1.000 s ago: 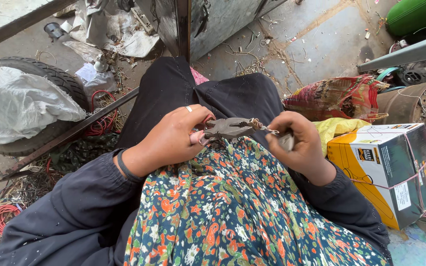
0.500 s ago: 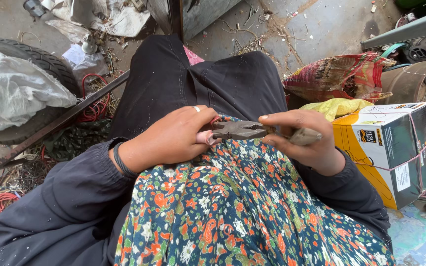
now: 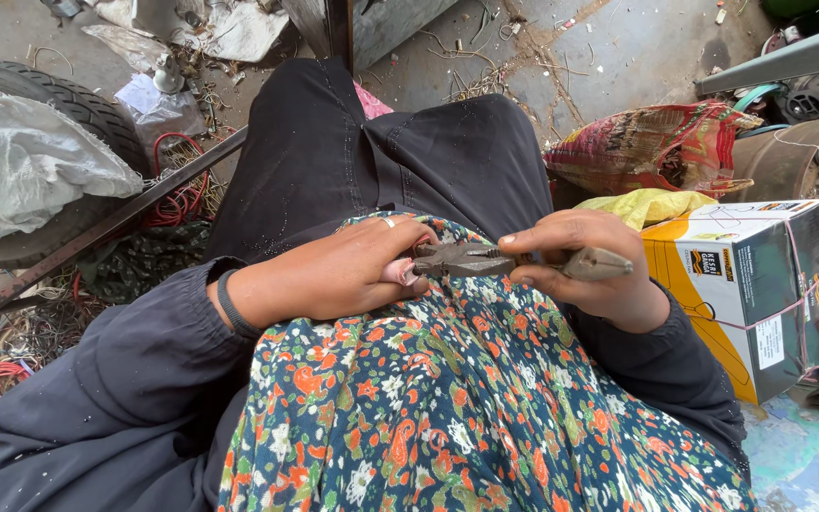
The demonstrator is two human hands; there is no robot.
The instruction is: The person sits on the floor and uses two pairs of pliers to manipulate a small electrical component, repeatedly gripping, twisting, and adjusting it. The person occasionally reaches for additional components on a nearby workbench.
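I sit with a flowered cloth (image 3: pixel 466 408) over my lap and black trousers (image 3: pixel 400 152) stretching ahead. My right hand (image 3: pixel 594 270) grips the handles of grey pliers (image 3: pixel 485 259), which lie level across my lap with the jaws pointing left. My left hand (image 3: pixel 343 270), a ring on one finger and a dark band on the wrist, is curled at the jaws; its fingertips pinch something small there that I cannot make out.
A yellow and dark cardboard box (image 3: pixel 751 284) tied with string stands at my right. Behind it lie a red patterned sack (image 3: pixel 656 142) and a yellow bag. A tyre (image 3: pixel 78 104) holding a white sack, a rusty bar and red wires are on the left.
The view has tilted down a little. The pliers have turned from angled to level, and both hands sit lower and closer to my lap.
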